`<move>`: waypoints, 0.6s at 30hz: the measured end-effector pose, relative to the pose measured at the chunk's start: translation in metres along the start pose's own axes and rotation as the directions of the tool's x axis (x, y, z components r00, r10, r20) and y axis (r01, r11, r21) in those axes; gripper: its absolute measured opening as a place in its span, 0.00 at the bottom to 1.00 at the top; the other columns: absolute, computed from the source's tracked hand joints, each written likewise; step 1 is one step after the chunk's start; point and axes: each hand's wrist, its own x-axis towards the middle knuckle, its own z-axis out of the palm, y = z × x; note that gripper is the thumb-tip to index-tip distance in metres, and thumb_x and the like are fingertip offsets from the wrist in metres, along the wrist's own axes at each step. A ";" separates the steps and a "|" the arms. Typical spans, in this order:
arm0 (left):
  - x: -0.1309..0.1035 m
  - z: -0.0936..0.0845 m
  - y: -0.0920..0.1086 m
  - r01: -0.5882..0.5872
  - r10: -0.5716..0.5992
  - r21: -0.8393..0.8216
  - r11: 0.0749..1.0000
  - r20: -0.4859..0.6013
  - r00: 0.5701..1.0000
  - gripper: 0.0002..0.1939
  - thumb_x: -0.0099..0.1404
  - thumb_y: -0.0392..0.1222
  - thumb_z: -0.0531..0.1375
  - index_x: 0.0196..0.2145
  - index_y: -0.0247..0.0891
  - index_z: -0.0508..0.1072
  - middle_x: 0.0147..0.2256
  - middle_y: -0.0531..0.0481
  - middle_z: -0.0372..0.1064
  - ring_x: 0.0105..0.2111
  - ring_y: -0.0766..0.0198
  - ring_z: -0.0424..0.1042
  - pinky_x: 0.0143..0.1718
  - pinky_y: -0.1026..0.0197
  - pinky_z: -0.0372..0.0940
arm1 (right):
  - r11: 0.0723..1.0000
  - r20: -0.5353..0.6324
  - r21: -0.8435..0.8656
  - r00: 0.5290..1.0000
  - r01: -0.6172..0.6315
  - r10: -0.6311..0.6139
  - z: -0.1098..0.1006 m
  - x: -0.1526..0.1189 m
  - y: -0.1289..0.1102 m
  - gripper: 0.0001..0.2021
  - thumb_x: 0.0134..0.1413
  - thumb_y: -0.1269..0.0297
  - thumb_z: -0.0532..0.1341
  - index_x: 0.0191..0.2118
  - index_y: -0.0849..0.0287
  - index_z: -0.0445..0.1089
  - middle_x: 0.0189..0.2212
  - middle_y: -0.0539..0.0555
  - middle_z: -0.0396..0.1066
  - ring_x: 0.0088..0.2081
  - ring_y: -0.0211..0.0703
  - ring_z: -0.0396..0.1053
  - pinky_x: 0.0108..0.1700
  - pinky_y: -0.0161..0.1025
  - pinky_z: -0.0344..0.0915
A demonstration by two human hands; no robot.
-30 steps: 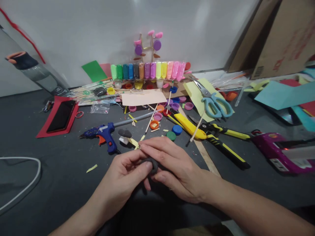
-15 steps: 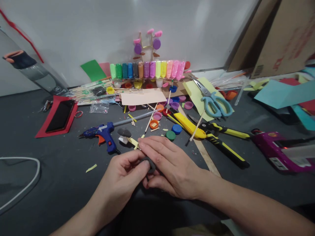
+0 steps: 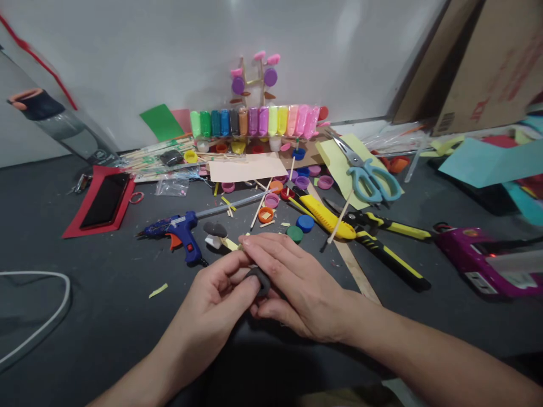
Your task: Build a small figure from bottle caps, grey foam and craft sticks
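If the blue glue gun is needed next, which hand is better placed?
Probably the left hand: it is nearer the blue glue gun, though its thumb is on a dark piece. The right hand lies farther off.

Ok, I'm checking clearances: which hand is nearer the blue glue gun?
Left. The left hand is on the near side of the blue glue gun, slightly to its right; the right hand is farther to the right.

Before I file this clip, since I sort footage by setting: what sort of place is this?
Probably a craft workspace: a glue gun, scissors and a row of coloured packs, perhaps modelling clay, suggest it.
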 end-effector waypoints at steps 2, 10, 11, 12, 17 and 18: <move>0.000 0.000 -0.001 0.006 -0.006 -0.019 1.000 0.020 1.000 0.12 0.70 0.42 0.59 0.50 0.42 0.75 0.32 0.52 0.74 0.28 0.70 0.67 0.34 0.69 0.65 | 1.000 -0.003 0.012 1.000 -0.013 0.013 -0.001 0.000 0.000 0.30 0.71 0.52 0.49 0.65 0.74 0.52 0.59 0.71 0.62 0.63 0.54 0.57 0.62 0.54 0.61; 0.005 0.002 -0.005 -0.002 -0.003 -0.177 0.984 -0.030 1.000 0.15 0.70 0.43 0.59 0.53 0.44 0.73 0.42 0.49 0.76 0.38 0.64 0.74 0.41 0.66 0.66 | 0.999 -0.022 -0.050 1.000 -0.006 0.005 -0.001 0.000 -0.004 0.30 0.71 0.50 0.50 0.64 0.72 0.53 0.61 0.72 0.61 0.64 0.55 0.55 0.63 0.55 0.60; 0.004 0.002 -0.005 -0.007 0.002 -0.172 0.985 -0.028 1.000 0.15 0.70 0.43 0.58 0.54 0.45 0.73 0.44 0.49 0.75 0.40 0.64 0.74 0.42 0.65 0.66 | 0.998 -0.021 -0.062 1.000 -0.005 0.004 -0.001 0.000 -0.004 0.29 0.71 0.51 0.51 0.64 0.72 0.53 0.61 0.72 0.60 0.64 0.55 0.56 0.62 0.56 0.61; 0.004 0.002 -0.006 -0.008 0.004 -0.166 0.986 -0.026 1.000 0.15 0.71 0.43 0.58 0.54 0.46 0.73 0.46 0.49 0.75 0.42 0.63 0.73 0.43 0.65 0.66 | 0.997 -0.022 -0.070 1.000 -0.009 0.007 0.000 0.000 -0.004 0.29 0.71 0.52 0.51 0.65 0.71 0.52 0.61 0.71 0.60 0.63 0.56 0.56 0.62 0.56 0.61; 0.004 -0.002 -0.010 -0.020 0.017 -0.099 0.995 -0.036 0.999 0.14 0.69 0.46 0.61 0.50 0.44 0.77 0.46 0.49 0.75 0.45 0.62 0.71 0.51 0.63 0.63 | 0.996 -0.013 -0.080 0.999 -0.039 0.038 -0.001 0.000 -0.004 0.28 0.71 0.52 0.50 0.65 0.72 0.52 0.61 0.71 0.60 0.64 0.57 0.55 0.62 0.57 0.61; 0.005 -0.002 -0.010 -0.026 0.022 -0.091 0.995 -0.040 0.999 0.13 0.68 0.45 0.61 0.49 0.44 0.78 0.45 0.49 0.75 0.44 0.63 0.70 0.51 0.63 0.63 | 0.996 -0.008 -0.075 0.999 -0.044 0.044 -0.001 0.000 -0.004 0.29 0.71 0.52 0.50 0.65 0.72 0.52 0.61 0.71 0.60 0.64 0.57 0.55 0.62 0.57 0.61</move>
